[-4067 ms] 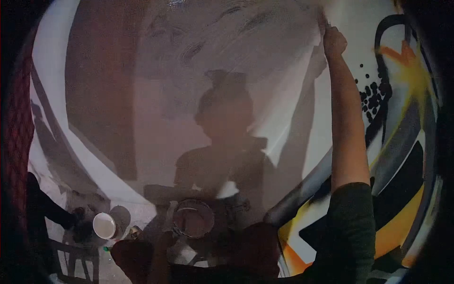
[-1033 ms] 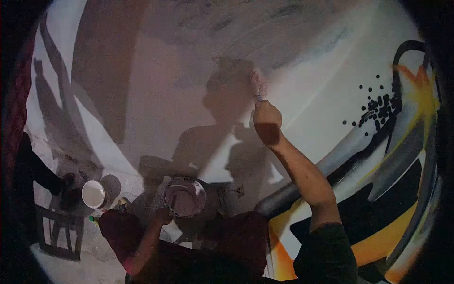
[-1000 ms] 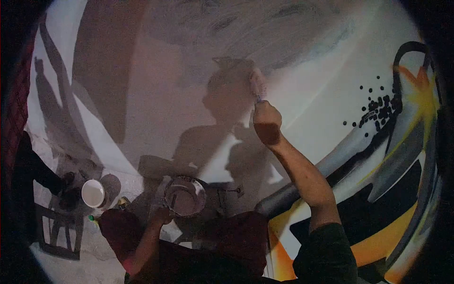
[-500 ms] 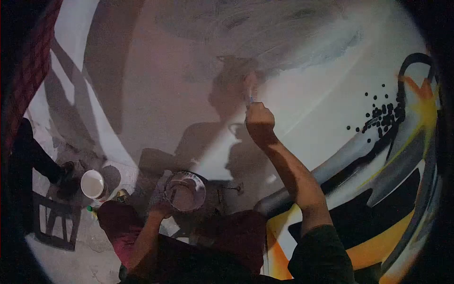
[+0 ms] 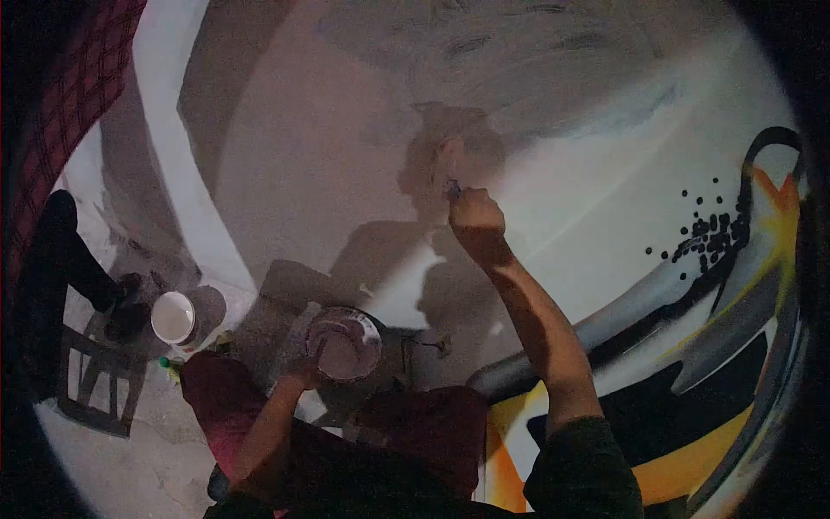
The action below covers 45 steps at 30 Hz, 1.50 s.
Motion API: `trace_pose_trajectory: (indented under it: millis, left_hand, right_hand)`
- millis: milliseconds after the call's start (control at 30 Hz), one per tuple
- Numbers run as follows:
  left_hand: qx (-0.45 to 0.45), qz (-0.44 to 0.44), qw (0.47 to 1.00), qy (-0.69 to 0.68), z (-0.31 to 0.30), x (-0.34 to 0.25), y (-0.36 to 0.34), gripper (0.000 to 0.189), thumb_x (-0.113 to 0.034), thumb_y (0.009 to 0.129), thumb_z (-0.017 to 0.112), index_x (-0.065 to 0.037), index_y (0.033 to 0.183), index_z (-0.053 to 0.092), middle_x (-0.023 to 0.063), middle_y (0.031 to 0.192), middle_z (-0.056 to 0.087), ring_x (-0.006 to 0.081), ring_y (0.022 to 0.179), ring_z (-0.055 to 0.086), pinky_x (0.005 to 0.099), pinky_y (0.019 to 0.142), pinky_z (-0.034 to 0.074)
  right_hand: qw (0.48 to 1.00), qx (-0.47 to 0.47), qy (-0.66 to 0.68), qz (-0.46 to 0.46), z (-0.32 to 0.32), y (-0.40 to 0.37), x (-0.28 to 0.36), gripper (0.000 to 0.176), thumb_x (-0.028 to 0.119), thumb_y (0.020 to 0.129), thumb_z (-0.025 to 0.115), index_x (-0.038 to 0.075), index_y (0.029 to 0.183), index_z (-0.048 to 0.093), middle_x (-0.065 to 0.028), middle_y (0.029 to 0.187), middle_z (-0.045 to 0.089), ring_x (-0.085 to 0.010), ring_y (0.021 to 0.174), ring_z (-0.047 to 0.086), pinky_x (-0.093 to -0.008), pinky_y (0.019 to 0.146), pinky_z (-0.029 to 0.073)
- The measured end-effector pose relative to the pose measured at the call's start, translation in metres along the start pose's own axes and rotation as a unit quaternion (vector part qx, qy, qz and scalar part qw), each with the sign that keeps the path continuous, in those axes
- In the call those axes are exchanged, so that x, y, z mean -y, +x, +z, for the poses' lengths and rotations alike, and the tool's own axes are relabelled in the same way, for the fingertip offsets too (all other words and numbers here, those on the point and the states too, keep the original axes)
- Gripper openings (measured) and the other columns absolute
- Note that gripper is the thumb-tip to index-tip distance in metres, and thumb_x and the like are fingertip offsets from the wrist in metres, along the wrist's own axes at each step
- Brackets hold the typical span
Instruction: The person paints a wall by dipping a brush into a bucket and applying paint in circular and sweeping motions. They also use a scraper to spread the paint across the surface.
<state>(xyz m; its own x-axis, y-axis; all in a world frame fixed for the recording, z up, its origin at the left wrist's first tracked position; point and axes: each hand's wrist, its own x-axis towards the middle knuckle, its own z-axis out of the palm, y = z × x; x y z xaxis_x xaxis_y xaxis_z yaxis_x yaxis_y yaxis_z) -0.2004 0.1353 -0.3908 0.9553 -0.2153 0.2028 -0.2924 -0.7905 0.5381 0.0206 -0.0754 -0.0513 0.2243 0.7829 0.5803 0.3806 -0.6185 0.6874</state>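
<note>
— What's at the far left?
— A red checked cloth (image 5: pixel 73 95) runs along the upper edge. Under it is another person's dark leg (image 5: pixel 60 259), with its shoe (image 5: pixel 128 304) on the floor (image 5: pixel 130 458). Just beside the shoe a white bucket (image 5: pixel 173 317) stands upright on the floor, close to the foot of the wall (image 5: pixel 285 156).
— And the person's own hands?
— The left hand (image 5: pixel 304 374) is low, in front of the knees. Its grip is pressed together on the lower-left rim of a round paint pot (image 5: pixel 346 344), held level with its mouth up. Pale paint shows inside.
— Where's the brush?
— The brush (image 5: pixel 450 176) is against the wall, right of the pot and well above it. The right hand (image 5: pixel 475 216) pinches its handle in a closed fist, arm stretched up. The bristles touch the wall inside the shadow (image 5: pixel 450 147) of the person's head.
— Can you make out the bristles clearly?
— No, they blur into the shadow.
— Further right?
— The wall turns pale. Then comes a cluster of black dots (image 5: pixel 711 235), and sweeping black, grey and orange bands (image 5: pixel 692 450) run down to the wall's lower right corner.
</note>
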Motion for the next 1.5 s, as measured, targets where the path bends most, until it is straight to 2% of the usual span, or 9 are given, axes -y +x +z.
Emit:
trace_pose_trajectory:
  millis: [133,233,333,533,633,1033,1267,1333,1500]
  left_hand:
    - [0.068,-0.056,0.996,-0.002,0.011,0.010,0.004,0.086,-0.037,0.082,0.064,-0.012,0.148,0.015,0.0150,0.153,0.010,0.0355,0.140,0.010,0.0447,0.116,0.008]
    - [0.117,-0.100,0.988,-0.011,0.029,0.024,0.000,0.084,-0.037,0.082,0.064,-0.012,0.147,0.018,0.0154,0.151,0.013,0.0357,0.139,0.012,0.0450,0.115,0.010]
    - [0.150,-0.123,0.981,-0.021,0.046,0.032,-0.008,0.081,-0.038,0.082,0.063,-0.012,0.145,0.020,0.0158,0.150,0.015,0.0360,0.138,0.014,0.0453,0.114,0.012]
    - [0.155,-0.133,0.979,-0.026,0.042,0.037,0.003,0.077,-0.039,0.082,0.062,-0.011,0.143,0.024,0.0166,0.147,0.020,0.0366,0.135,0.019,0.0459,0.112,0.015]
    - [0.148,-0.137,0.979,-0.024,0.035,0.038,0.010,0.075,-0.039,0.082,0.062,-0.011,0.142,0.026,0.0170,0.145,0.022,0.0369,0.134,0.021,0.0462,0.111,0.017]
    - [0.175,-0.170,0.970,-0.003,0.023,0.037,0.002,0.068,-0.041,0.083,0.060,-0.010,0.137,0.034,0.0185,0.139,0.032,0.0380,0.129,0.030,0.0475,0.108,0.024]
    - [0.218,-0.193,0.957,0.013,0.040,0.049,-0.028,0.064,-0.042,0.084,0.059,-0.009,0.134,0.039,0.0195,0.136,0.037,0.0387,0.126,0.035,0.0482,0.105,0.028]
    - [0.229,-0.198,0.953,0.015,0.047,0.054,-0.034,0.063,-0.042,0.084,0.059,-0.009,0.134,0.040,0.0197,0.135,0.039,0.0389,0.125,0.036,0.0484,0.105,0.030]
    - [0.243,-0.204,0.948,0.011,0.052,0.059,-0.024,0.061,-0.043,0.084,0.058,-0.009,0.132,0.044,0.0204,0.132,0.043,0.0394,0.123,0.040,0.0489,0.103,0.033]
  right_hand:
    - [0.948,0.230,0.129,0.178,-0.021,0.024,0.022,0.027,0.024,0.090,0.050,0.000,0.096,0.063,-0.0192,0.082,0.061,-0.0320,0.079,0.063,-0.0409,0.067,0.053]
    - [0.969,0.144,0.135,0.146,-0.011,0.022,0.034,0.015,0.012,0.083,0.053,0.003,0.091,0.062,-0.0161,0.084,0.060,-0.0336,0.072,0.062,-0.0429,0.063,0.053]
    - [0.962,0.201,0.167,0.080,-0.001,0.032,0.037,0.018,0.013,0.085,0.051,0.001,0.094,0.062,-0.0181,0.088,0.061,-0.0356,0.079,0.063,-0.0450,0.065,0.053]
    - [0.909,0.338,0.144,0.197,-0.026,0.066,0.058,0.020,0.016,0.088,0.051,0.000,0.092,0.063,-0.0180,0.088,0.063,-0.0347,0.080,0.065,-0.0442,0.070,0.055]
    - [0.935,0.277,0.160,0.154,-0.015,0.060,0.059,0.022,0.017,0.090,0.050,0.000,0.091,0.064,-0.0181,0.088,0.064,-0.0332,0.077,0.066,-0.0436,0.073,0.055]
    - [0.912,0.333,0.176,0.161,-0.057,0.090,0.008,0.042,0.034,0.094,0.046,-0.004,0.096,0.064,-0.0193,0.092,0.064,-0.0335,0.085,0.065,-0.0452,0.078,0.052]
    - [0.916,0.327,0.059,0.225,-0.089,0.126,-0.103,0.053,0.047,0.094,0.045,-0.002,0.101,0.065,-0.0203,0.099,0.065,-0.0345,0.095,0.063,-0.0454,0.083,0.050]
    - [0.960,0.206,0.028,0.187,-0.079,0.116,-0.170,0.048,0.047,0.091,0.048,0.004,0.097,0.068,-0.0177,0.098,0.067,-0.0338,0.095,0.064,-0.0491,0.083,0.050]
    - [0.935,0.249,-0.083,0.238,-0.131,0.135,-0.299,0.056,0.051,0.094,0.042,0.002,0.102,0.067,-0.0194,0.101,0.066,-0.0336,0.093,0.064,-0.0471,0.084,0.050]
